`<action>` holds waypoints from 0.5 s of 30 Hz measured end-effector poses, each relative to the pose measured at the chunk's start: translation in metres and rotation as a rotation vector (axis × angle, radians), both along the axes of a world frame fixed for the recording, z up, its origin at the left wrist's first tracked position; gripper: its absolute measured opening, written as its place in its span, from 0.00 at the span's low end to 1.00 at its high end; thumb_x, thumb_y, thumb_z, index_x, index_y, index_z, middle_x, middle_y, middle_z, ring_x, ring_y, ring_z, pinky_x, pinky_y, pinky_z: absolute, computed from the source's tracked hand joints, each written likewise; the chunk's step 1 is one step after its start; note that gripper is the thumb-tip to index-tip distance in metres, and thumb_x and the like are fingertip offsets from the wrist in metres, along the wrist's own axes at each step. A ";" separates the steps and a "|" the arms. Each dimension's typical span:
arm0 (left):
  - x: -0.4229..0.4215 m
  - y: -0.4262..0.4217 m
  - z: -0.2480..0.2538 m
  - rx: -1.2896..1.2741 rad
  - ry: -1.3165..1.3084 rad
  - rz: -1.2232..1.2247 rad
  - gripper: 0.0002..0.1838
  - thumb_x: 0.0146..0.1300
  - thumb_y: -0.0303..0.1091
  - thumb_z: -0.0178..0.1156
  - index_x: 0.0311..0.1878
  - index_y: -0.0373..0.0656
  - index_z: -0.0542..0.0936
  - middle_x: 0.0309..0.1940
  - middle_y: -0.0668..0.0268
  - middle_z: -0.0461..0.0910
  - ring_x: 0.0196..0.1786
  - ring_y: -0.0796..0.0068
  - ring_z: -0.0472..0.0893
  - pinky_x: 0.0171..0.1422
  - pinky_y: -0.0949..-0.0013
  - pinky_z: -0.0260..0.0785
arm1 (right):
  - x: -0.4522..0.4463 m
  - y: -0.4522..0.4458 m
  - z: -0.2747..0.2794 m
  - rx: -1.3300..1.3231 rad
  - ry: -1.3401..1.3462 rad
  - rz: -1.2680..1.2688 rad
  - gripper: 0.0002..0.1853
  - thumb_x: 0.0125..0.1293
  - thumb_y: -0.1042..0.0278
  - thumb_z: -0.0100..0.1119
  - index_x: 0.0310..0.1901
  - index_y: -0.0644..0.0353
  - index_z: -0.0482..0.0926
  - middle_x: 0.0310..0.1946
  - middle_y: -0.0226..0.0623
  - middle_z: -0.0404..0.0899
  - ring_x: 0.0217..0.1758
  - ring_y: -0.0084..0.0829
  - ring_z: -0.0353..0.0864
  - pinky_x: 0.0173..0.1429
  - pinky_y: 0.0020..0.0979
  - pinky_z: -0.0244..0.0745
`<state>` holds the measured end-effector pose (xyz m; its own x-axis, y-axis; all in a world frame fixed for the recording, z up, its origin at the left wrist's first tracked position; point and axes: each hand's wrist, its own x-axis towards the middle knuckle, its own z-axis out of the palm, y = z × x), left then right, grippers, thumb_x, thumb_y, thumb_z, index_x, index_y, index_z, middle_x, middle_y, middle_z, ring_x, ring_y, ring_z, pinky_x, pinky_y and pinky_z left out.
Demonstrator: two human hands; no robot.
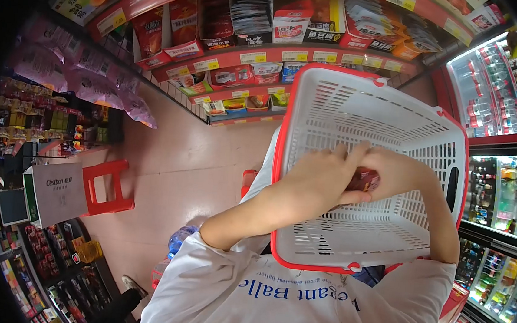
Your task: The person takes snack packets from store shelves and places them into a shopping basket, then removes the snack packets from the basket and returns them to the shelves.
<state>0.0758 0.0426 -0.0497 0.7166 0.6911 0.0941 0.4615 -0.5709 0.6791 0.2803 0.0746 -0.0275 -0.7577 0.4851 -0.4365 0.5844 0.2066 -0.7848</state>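
Observation:
My left hand [325, 178] and my right hand [389, 172] meet over the inside of a white plastic shopping basket [313, 242] with a red rim. Between them is a small dark red, shiny packet [365, 180]. My left fingers and thumb close around its left side, and my right hand is curled against its other side. What the packet contains cannot be read. The basket sits tilted against my front, and my right forearm crosses its near right rim. Its handles are mostly hidden.
Ahead, a red shelf [257, 58] holds boxes of snack packets. Lit drink fridges [505, 193] stand at the right. Purple bags [89, 69] hang at the left, above a red stool [107, 187] and a white carton [59, 191]. A shoe [133, 285] shows at lower left.

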 end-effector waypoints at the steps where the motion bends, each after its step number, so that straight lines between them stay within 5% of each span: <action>1: 0.000 0.004 0.006 -0.129 -0.002 0.020 0.41 0.60 0.55 0.63 0.67 0.38 0.62 0.42 0.47 0.79 0.41 0.47 0.81 0.46 0.53 0.74 | -0.001 0.001 0.012 0.000 0.001 0.000 0.26 0.46 0.68 0.72 0.51 0.61 0.79 0.42 0.44 0.83 0.46 0.42 0.82 0.52 0.35 0.76; 3: 0.000 0.007 0.015 -0.285 -0.035 0.040 0.40 0.56 0.54 0.67 0.62 0.35 0.65 0.32 0.46 0.82 0.36 0.45 0.82 0.40 0.52 0.74 | -0.001 0.002 0.030 0.015 -0.046 -0.054 0.28 0.43 0.68 0.72 0.50 0.61 0.78 0.43 0.43 0.82 0.47 0.44 0.81 0.52 0.37 0.75; 10: -0.003 0.010 0.017 -0.266 -0.039 -0.074 0.33 0.58 0.45 0.67 0.56 0.29 0.67 0.31 0.44 0.81 0.36 0.45 0.82 0.39 0.52 0.73 | 0.024 0.007 0.028 0.211 0.071 -0.008 0.27 0.40 0.68 0.72 0.47 0.60 0.78 0.41 0.39 0.81 0.46 0.43 0.80 0.51 0.35 0.74; 13: -0.004 0.012 0.025 -0.507 -0.106 -0.032 0.32 0.58 0.42 0.67 0.56 0.27 0.67 0.31 0.42 0.80 0.36 0.45 0.82 0.40 0.55 0.74 | 0.028 0.006 0.028 0.321 0.110 -0.054 0.29 0.41 0.68 0.74 0.49 0.60 0.77 0.44 0.34 0.79 0.49 0.36 0.80 0.54 0.31 0.74; 15: -0.003 0.008 0.016 -0.427 -0.229 0.011 0.34 0.60 0.43 0.67 0.59 0.26 0.66 0.35 0.44 0.82 0.39 0.52 0.84 0.43 0.61 0.75 | 0.034 0.006 0.023 0.234 0.423 -0.406 0.33 0.43 0.68 0.76 0.53 0.60 0.73 0.48 0.32 0.77 0.53 0.29 0.78 0.58 0.30 0.73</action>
